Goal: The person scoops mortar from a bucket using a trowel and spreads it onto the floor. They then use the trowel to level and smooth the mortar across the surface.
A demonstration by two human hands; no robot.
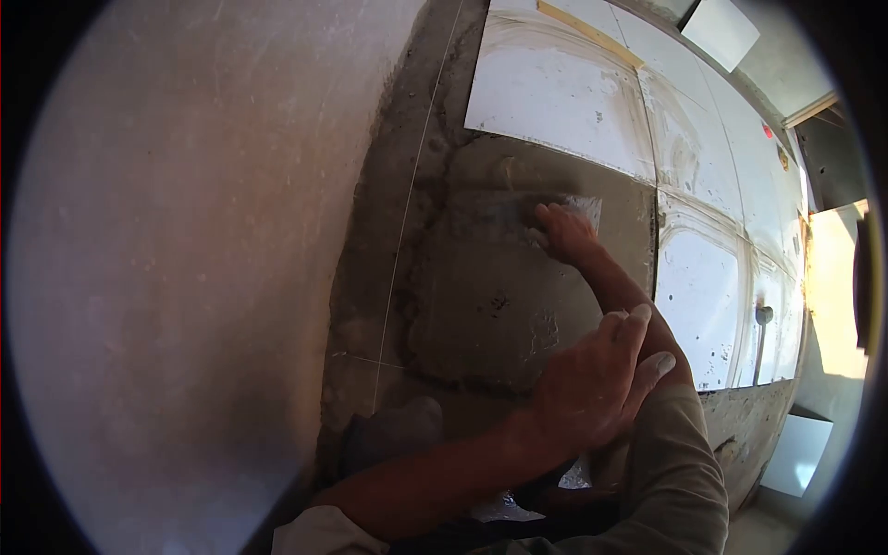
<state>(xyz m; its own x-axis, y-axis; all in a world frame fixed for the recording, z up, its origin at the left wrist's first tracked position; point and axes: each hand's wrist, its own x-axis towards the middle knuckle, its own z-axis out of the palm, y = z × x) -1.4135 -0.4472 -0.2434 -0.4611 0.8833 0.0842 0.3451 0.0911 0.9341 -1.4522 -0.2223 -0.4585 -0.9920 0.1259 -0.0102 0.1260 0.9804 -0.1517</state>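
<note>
The right hand's point(562, 231) fingers close on a trowel point(585, 209), its pale blade flat against the grey mortar patch point(481, 287). The left hand point(592, 381) lies on the right forearm with its fingers loosely bent, holding nothing. At least four white tiles point(555, 92) edge the mortar above and right of the gripping fingers. Bare plaster wall point(185, 277) lies open to their left.

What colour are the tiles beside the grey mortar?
The tiles are white with greyish smears; head view.
</note>
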